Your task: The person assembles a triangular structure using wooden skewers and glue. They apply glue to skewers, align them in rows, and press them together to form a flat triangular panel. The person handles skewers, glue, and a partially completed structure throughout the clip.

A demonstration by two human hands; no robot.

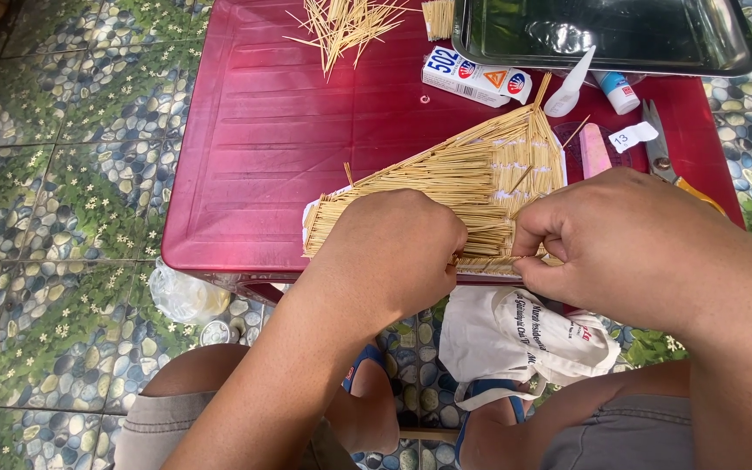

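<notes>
A flat triangular panel of glued toothpicks (pixel 459 178) lies on white card at the near edge of a dark red plastic table (pixel 280 139). My left hand (pixel 393 252) rests curled over the panel's near edge, fingertips pinching one end of a thin toothpick (pixel 489 259). My right hand (pixel 620 235) pinches the other end of that toothpick against the panel's bottom row. Both hands cover part of the panel's lower edge.
Loose toothpicks (pixel 341 24) lie piled at the table's far side. A metal tray (pixel 602 35), a glue box (pixel 472 77), a white glue bottle (pixel 567 87), a pink block (pixel 594 150) and scissors (pixel 661 148) sit at the right. A white bag (pixel 515 335) lies on the tiled floor.
</notes>
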